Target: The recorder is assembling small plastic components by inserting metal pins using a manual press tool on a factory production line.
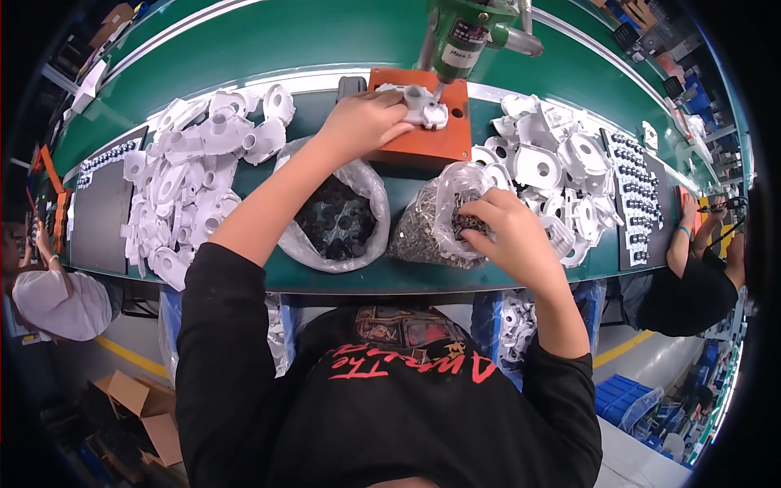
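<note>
The left hand point(366, 124) is holding a white part point(431, 114) on the block point(431, 146) below the machine point(460, 45). The right hand point(511, 232) is touching metal pieces point(467, 222) in a bag point(416, 228); whether it is gripping any, I cannot tell.

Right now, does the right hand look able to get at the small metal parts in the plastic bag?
Most likely yes: the plastic bag is open, and the right hand is at the small metal parts.

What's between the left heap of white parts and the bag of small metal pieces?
An open plastic bag of black parts, on the green bench; the head view shows it.
</note>
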Demonstrator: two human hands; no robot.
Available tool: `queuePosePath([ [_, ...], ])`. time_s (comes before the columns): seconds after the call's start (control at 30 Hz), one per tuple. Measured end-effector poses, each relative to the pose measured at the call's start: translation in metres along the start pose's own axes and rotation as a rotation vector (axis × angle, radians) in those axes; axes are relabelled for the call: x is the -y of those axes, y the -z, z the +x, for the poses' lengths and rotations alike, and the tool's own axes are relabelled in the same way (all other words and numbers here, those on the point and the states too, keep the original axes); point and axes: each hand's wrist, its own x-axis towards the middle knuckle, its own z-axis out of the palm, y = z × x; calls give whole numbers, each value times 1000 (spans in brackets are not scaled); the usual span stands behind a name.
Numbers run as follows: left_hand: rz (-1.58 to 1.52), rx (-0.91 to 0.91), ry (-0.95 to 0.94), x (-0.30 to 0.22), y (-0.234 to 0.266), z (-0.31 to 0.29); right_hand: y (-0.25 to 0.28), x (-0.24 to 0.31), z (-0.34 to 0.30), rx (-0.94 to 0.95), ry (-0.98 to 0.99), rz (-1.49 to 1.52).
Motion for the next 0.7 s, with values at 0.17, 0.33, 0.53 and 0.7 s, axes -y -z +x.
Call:
queuePosePath([
  [0.17, 89, -16, -6, 1, 2, -7, -5, 2, 5, 23, 15, -63],
  [0.33, -189, 152, 239, -24, 47, -23, -5, -3, 6, 49, -31, 37],
  [0.53, -192, 559, 503, -20, 93, -87, -1, 2, 6, 32, -6, 5],
  [0.7, 14, 525, 395, -29, 80, -108, -2, 1, 11, 109, -17, -23],
])
